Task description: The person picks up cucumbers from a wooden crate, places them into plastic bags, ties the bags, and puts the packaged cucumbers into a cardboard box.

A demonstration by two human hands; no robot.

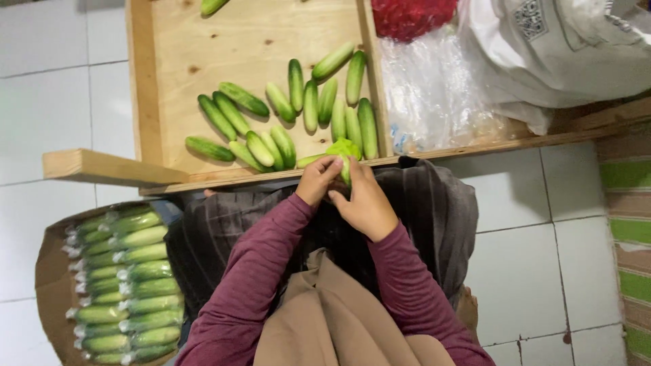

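Both hands — left hand [317,179], right hand [366,207] — fingers clasped on one green cucumber [344,154].

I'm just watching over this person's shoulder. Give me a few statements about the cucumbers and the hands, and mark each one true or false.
1. Both hands hold one cucumber between them. True: the left hand and right hand meet on a cucumber with a light green wrap at its top.
2. Loose cucumbers lie on a metal tray. False: they lie on a wooden tray.
3. Wrapped cucumbers are stacked in rows at the person's left. True.
4. The plastic bags lie left of the wooden tray. False: they lie to its right.
5. The sleeves are blue. False: they are maroon.
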